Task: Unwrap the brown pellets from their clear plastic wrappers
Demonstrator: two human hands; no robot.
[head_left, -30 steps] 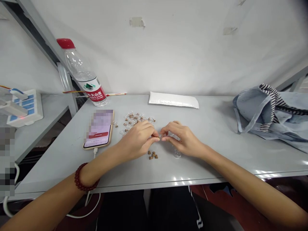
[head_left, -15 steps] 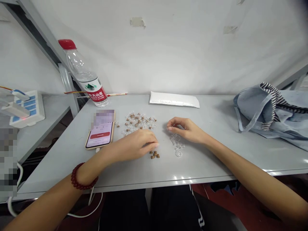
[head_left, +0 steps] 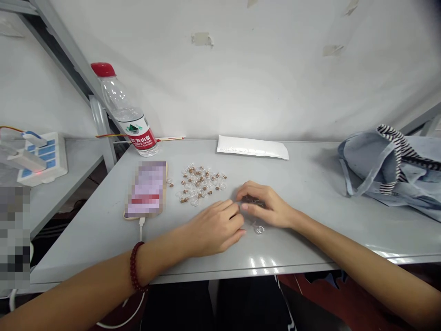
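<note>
"What have you got at the hands?"

"My left hand (head_left: 215, 228), with a red bead bracelet (head_left: 135, 266) on the wrist, lies palm down on the worktop (head_left: 303, 246), fingers loose, and I see nothing in it. My right hand (head_left: 267, 204) curls just beside it over a small dark clump (head_left: 253, 201). I can't tell whether it's clamped on that."

"And the containers?"

"Just beyond the hands sits a scatter of clear plastic capsules (head_left: 201, 185), many with a brown pellet (head_left: 184, 200) in or against them. They're too small for me to tell which. An empty-looking capsule (head_left: 259, 229) lies just below my right hand."

"Further out?"

"There's a red-capped water bottle (head_left: 126, 112), its level hard to read, and a white padded envelope (head_left: 252, 147), which looks closed. A denim bag (head_left: 386, 163) slumps at the right. The phone (head_left: 146, 189) beside the capsules is pixelated, so I can't read it."
</note>
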